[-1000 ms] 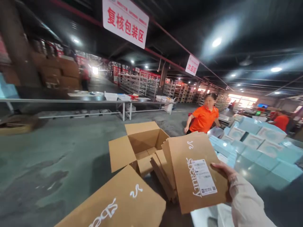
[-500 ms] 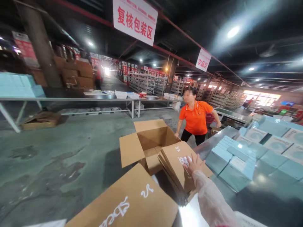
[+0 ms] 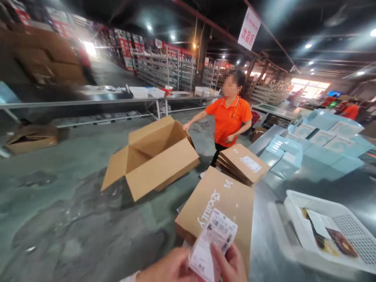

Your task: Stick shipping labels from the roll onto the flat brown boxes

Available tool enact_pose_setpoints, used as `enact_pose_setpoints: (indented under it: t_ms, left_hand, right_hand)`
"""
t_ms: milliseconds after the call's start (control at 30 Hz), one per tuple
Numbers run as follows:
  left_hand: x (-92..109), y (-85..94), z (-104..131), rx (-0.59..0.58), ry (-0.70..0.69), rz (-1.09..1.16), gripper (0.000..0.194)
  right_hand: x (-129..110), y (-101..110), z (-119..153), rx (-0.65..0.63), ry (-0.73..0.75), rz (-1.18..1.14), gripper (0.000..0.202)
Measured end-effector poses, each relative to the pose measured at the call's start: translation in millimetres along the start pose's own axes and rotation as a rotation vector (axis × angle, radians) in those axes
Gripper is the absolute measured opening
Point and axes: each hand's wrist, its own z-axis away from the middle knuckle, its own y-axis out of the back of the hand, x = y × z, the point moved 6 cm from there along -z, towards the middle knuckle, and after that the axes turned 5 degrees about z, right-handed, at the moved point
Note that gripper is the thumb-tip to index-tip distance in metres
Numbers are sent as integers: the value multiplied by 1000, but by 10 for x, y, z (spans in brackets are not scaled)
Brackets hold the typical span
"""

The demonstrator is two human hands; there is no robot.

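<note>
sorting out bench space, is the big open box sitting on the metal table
No, the open box is over the floor beside the metal table, with another person's hand at its edge.

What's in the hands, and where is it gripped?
A printed paper slip, held by its near end: left hand at the left edge, right hand at the right.

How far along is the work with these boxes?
Already done, it seems: a label sits atop the far carton stack. In hand: the left hand and right hand hold printed slips. Apparently left: the nearer carton, whose visible top shows none stuck on.
</note>
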Motion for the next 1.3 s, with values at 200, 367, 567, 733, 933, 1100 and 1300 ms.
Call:
enact_pose_setpoints:
  t_ms: [200, 367, 567, 733, 933, 1100, 1300]
  left_hand:
    - [-163, 64, -124, 159, -32, 176, 44]
    - [-443, -202, -17, 248, -54, 180, 44]
    - [-434, -371, -66, 437, -127, 138, 49]
    - [-600, -479, -251, 101, 32, 277, 60]
    - [-1110, -339, 205, 88, 54, 231, 51]
    - [-968, -319, 700, -20, 124, 189, 51]
    - [-155, 116, 65, 340, -49, 85, 57]
  right_hand:
    - [-177, -291, 223, 6, 82, 220, 54]
    - [-421, -53, 310, -7, 160, 501, 44]
    - [-585, 195, 210, -14, 259, 608, 38]
    - [-866, 444, -665, 132, 486, 950, 21]
    - [-800, 573, -1523, 241, 364, 1191, 37]
    - [-553, 231, -1384, 93, 428, 1370, 73]
    - [-170, -279, -255, -503, 797, 1322, 69]
